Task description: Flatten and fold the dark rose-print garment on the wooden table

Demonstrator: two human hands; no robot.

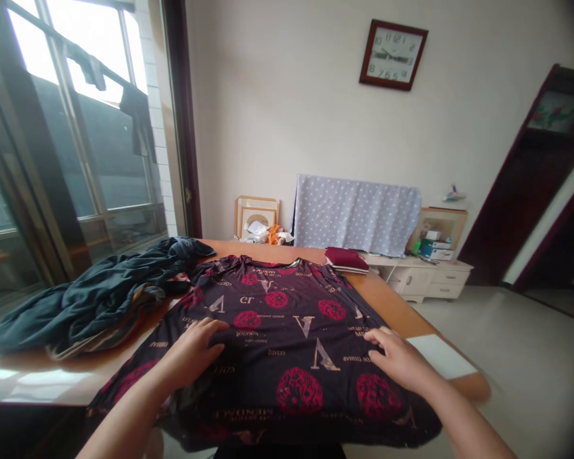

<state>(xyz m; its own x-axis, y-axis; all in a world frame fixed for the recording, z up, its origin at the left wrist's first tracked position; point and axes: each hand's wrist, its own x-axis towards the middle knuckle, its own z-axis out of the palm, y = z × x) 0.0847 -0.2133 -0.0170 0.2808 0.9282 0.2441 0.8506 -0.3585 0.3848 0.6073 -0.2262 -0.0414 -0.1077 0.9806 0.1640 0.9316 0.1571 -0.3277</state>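
Observation:
A dark printed shirt with red round medallions and pale lettering lies spread out on the table. Its neckline points to the far side, and its hem hangs over the near edge. On the shirt's left part rests my left hand, its thumb apart from its loosely bent fingers. My right hand touches the right part, also with thumb and fingers apart. Neither hand shows cloth pinched in it. Light wrinkles run across the fabric between them.
A heap of dark clothes lies on the wooden table at left. Folded maroon cloth sits at the far side, and a white sheet near the right edge. Behind stand a cloth-covered object and a white cabinet.

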